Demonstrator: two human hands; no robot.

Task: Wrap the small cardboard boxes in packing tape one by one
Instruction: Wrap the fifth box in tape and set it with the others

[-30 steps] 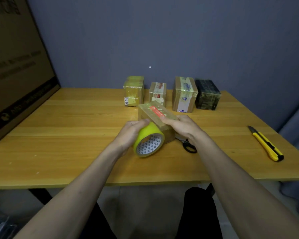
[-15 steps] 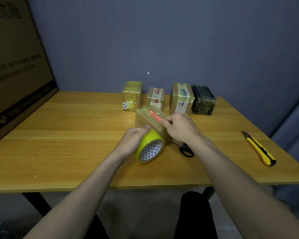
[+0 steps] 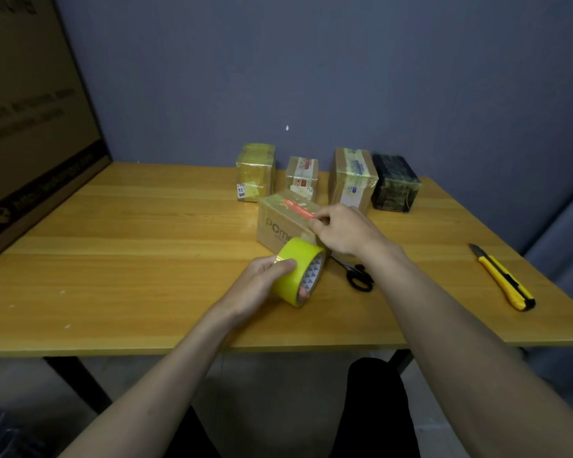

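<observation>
A brown cardboard box (image 3: 280,223) with a red label on top lies on the wooden table (image 3: 146,259) in front of me. My right hand (image 3: 343,229) rests on the box's near right corner with its fingers curled, pinching at the top edge. My left hand (image 3: 265,279) grips a roll of yellow packing tape (image 3: 298,271) just in front of the box, thumb on the outside and a finger inside the core. Several taped boxes (image 3: 256,171) stand in a row at the back.
Black-handled scissors (image 3: 358,276) lie right of the tape roll, partly under my right forearm. A yellow utility knife (image 3: 503,280) lies near the table's right edge. A large flat cardboard sheet (image 3: 30,127) leans at the left. A dark wrapped box (image 3: 396,183) ends the back row.
My left hand has pulled the tape roll back toward me, away from the box. My right hand has shifted along the box top to its near right corner.
</observation>
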